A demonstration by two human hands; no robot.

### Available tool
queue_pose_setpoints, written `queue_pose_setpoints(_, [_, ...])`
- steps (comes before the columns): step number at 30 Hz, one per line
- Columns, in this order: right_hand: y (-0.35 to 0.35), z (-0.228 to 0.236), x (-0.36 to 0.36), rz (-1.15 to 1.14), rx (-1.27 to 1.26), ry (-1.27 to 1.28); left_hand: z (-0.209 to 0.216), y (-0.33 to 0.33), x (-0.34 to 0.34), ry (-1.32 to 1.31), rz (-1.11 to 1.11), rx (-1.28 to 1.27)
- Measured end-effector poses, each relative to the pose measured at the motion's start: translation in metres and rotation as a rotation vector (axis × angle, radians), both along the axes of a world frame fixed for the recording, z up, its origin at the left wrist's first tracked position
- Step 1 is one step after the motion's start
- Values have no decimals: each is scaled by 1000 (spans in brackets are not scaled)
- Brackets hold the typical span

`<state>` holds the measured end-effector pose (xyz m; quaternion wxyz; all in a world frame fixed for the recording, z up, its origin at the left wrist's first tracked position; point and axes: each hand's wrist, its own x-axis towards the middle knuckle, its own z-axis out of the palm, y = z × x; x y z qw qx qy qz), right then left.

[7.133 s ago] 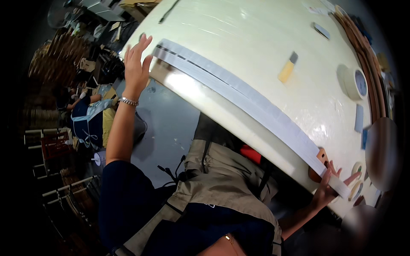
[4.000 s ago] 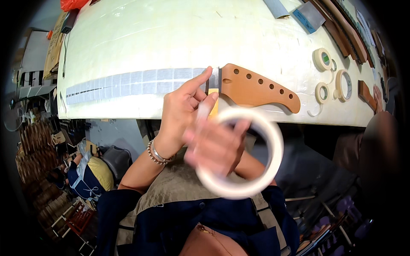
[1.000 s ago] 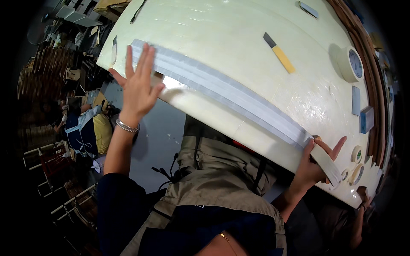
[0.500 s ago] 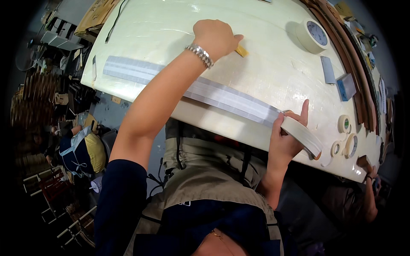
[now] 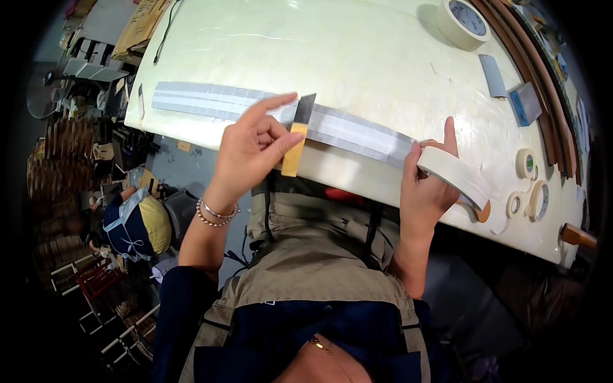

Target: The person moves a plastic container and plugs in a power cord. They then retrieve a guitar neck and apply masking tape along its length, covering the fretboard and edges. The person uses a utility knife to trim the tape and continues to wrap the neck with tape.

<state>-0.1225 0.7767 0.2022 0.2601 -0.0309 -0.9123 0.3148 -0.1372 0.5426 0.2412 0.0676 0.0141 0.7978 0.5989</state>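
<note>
One knife (image 5: 301, 130), blade (image 5: 306, 108) away, slightly rightward

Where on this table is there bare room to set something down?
The table looks bare beyond the taped strip, between the black cord at left and the large tape roll and grey block at right. It is crowded along the right side: small tape rolls near the right hand, wooden strips beyond the grey block.

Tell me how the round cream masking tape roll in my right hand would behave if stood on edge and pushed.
The round cream masking tape roll would probably roll readily, since its outer band is curved. It might also tip, as that band looks narrow. It seems fairly stiff: held in your right hand, it shows a smooth curve without sagging.
</note>
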Motion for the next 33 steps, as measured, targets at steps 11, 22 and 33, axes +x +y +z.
queue_pose_setpoints(11, [-14,31,47,670,-30,143,-13,8,7,-89,89,-18])
queue_pose_setpoints(22, [-3,66,-184,528,466,-9,19,-89,-86,363,291,-851])
queue_pose_setpoints(33, [4,62,-91,591,343,-145,-17,17,-34,548,-242,-956])
